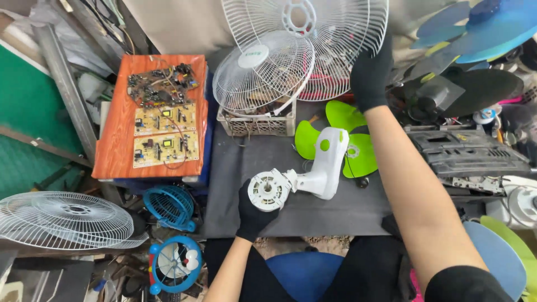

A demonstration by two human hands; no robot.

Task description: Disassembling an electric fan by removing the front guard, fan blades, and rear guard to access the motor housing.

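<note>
Your left hand [253, 211] wraps the white fan motor [268, 190], rigid and front-heavy, so support its neck; your right hand [370, 72] clasps the light, springy wire guard [324, 39].

White fan motor unit [305, 182] lies on its side on dark bench [347, 210], round vented motor face w/ centre shaft at left end, neck w/ green dot angled up-right. White wire fan guard [335, 39] stands upright at back, leaning behind smaller guard.
</note>
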